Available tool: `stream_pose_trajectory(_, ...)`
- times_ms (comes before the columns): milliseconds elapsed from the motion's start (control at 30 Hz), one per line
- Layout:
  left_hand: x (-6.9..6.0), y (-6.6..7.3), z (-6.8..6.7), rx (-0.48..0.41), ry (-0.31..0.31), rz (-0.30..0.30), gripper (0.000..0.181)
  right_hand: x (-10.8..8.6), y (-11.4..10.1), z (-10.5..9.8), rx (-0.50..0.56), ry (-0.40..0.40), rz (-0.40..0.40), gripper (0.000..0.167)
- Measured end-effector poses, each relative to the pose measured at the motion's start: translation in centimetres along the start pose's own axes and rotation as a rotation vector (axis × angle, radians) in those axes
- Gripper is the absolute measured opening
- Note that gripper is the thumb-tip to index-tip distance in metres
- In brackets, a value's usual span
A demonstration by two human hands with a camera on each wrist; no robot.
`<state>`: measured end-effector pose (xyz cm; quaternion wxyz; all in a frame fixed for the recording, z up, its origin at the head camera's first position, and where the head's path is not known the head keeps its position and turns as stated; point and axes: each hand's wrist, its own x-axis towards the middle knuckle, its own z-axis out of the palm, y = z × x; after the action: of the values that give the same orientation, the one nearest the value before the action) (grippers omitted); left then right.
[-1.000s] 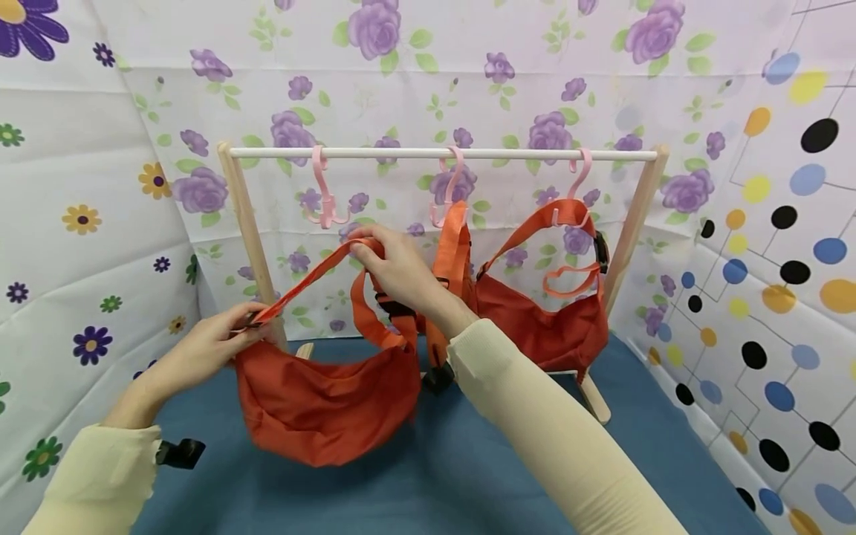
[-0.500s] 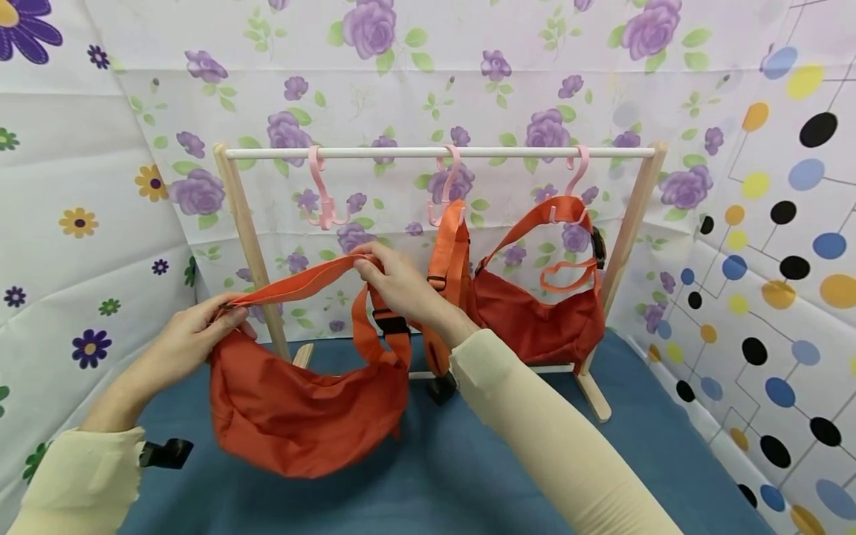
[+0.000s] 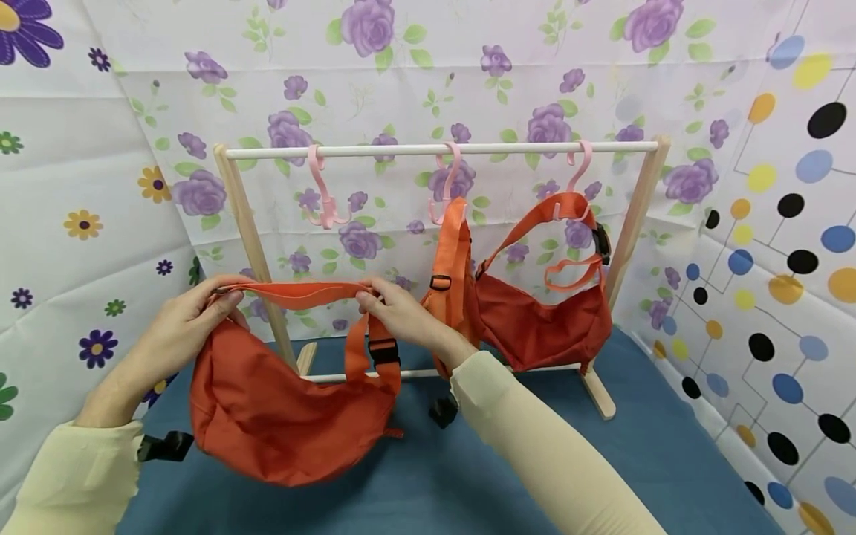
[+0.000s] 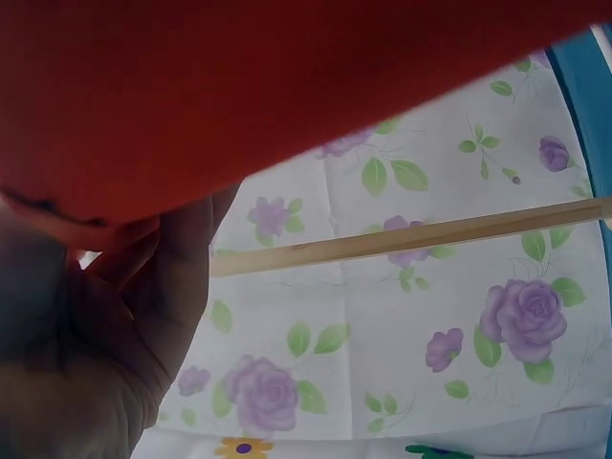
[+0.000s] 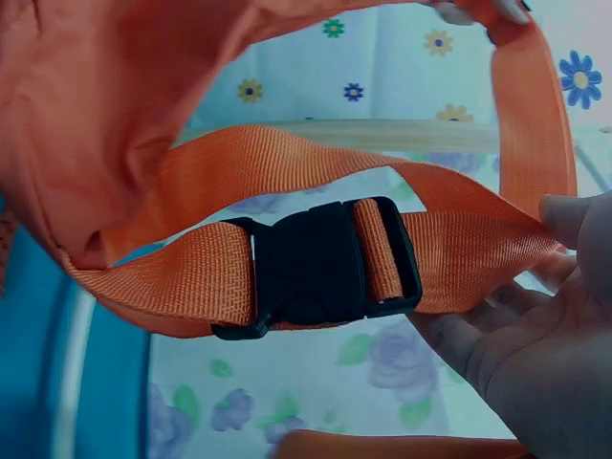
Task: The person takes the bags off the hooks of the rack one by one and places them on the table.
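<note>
Left hand (image 3: 194, 316), right hand (image 3: 404, 316) pinch strap (image 3: 297, 295); bag (image 3: 287, 416), lower left, unhung. Left hook (image 3: 328, 214) bare; centre hook (image 3: 454, 177), right hook (image 3: 581, 174) loaded.

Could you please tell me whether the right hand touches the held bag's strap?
Touching: the right wrist view shows the right hand pinching the orange strap.

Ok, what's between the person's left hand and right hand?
A flat orange fabric strap runs from the left hand to the right hand, above the nearer red cloth bag; head view shows it.
</note>
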<state>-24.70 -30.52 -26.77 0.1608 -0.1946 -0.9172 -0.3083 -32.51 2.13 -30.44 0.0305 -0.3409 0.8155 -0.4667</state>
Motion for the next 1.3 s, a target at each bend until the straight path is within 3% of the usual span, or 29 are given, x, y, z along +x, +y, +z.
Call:
stream_pose_trajectory(267, 0.0, 0.2, 0.2, -0.005, -0.012, -0.007, 0.035, -0.6, 1.6, 2.2, 0.046, -0.027, 0.015, 0.042)
stream_pose_trajectory(500, 0.2, 1.2, 0.0, -0.010, 0.016, 0.027, 0.034, -1.4, 2.7, 3.9, 0.076, -0.036, 0.038, 0.043)
stream_pose_trajectory(700, 0.3, 2.1, -0.3, -0.011, 0.030, 0.021, 0.035, -2.6, 4.7, 6.0, 0.116, -0.091, 0.069, 0.048)
stream_pose_trajectory(933, 0.5, 2.7, -0.5, 0.005, 0.045, 0.002, 0.034, -4.3, 7.3, 8.9, 0.163, -0.148, 0.175, 0.057)
stream_pose_trajectory(1033, 0.6, 2.9, -0.6, 0.033, 0.028, -0.013, 0.035, -5.0, 7.8, 9.7, 0.149, -0.090, 0.207, 0.061)
stream_pose_trajectory(1167, 0.6, 3.2, -0.8, 0.010, 0.031, -0.024, 0.037, -6.3, 8.1, 10.5, 0.059, 0.060, 0.208, 0.067)
stream_pose_trajectory(1300, 0.6, 3.3, -1.2, -0.008, 0.048, -0.022, 0.037, -7.6, 8.6, 11.2, 0.017, 0.138, 0.219, 0.053)
